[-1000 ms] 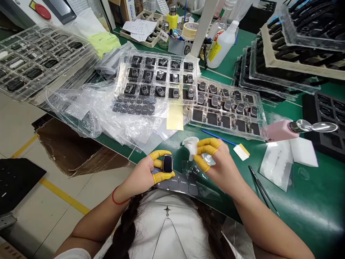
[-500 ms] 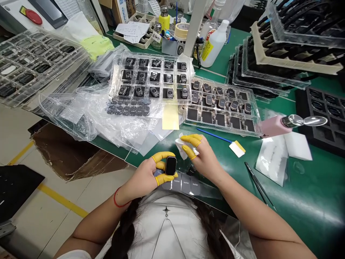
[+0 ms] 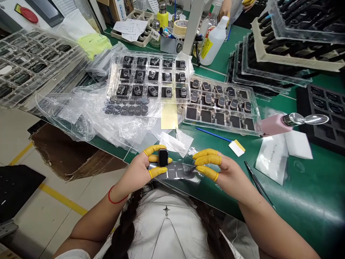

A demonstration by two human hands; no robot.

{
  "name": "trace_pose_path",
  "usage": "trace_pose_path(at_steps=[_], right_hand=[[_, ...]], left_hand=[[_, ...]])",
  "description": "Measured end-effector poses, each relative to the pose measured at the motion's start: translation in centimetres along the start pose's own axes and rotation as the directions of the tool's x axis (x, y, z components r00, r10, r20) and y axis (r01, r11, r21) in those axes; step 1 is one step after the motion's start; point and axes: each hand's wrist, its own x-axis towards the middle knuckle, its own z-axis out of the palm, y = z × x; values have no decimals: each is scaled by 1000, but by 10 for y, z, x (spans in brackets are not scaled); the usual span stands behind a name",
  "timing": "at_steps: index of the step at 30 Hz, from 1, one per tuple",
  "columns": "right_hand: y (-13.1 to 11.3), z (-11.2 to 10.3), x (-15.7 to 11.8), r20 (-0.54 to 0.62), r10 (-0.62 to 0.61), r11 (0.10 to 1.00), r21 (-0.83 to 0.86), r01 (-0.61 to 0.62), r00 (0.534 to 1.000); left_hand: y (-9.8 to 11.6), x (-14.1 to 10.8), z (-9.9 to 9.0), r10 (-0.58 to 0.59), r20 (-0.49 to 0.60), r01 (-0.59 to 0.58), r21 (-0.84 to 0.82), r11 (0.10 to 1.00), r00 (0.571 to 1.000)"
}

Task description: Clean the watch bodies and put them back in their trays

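Observation:
My left hand [image 3: 142,167], in yellow finger cots, is closed around the edges of a strapless smartwatch [image 3: 163,158], its black screen facing up. Just below the watch lies a strip of dark "hello!" screen films [image 3: 180,171] near the table edge. My right hand [image 3: 215,167], also in yellow finger cots, pinches the right end of that strip between thumb and fingers. A white wipe [image 3: 184,141] lies crumpled beyond my hands, beside a folded white strip [image 3: 171,142].
Behind stand a clear tray of watch bodies [image 3: 114,77] and another with film-covered watches [image 3: 229,122]. Rightward are a blue stick [image 3: 212,133], black tweezers [image 3: 256,181], a pink pump bottle [image 3: 275,125] and stacked trays [image 3: 296,59]. A co-worker's hand [image 3: 225,8] shows at the back.
My right hand has let go of the white wipe, moved down and right, and taken the end of the film strip. My left hand has shifted slightly left and up with the smartwatch.

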Motion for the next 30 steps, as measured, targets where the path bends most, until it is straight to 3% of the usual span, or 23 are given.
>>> trace_pose_path(at_steps=[3, 8, 11, 20, 30], right_hand=[[-11, 4, 6, -98, -65, 996, 54, 70, 993], [-19, 27, 23, 40, 46, 982, 183, -52, 998], [-18, 36, 28, 45, 49, 981, 183, -56, 998], [-21, 32, 27, 96, 31, 984, 171, -47, 995], [-23, 34, 27, 74, -17, 993, 120, 8, 997]], left_hand=[[-2, 1, 5, 0, 41, -3, 81, 997, 999], [-2, 1, 17, 40, 124, -49, 71, 996, 992], [-1, 1, 20, 37, 131, -48, 79, 996, 991], [-2, -1, 18, 13, 157, -29, 95, 995, 988], [-2, -2, 18, 3, 153, -17, 90, 996, 988]])
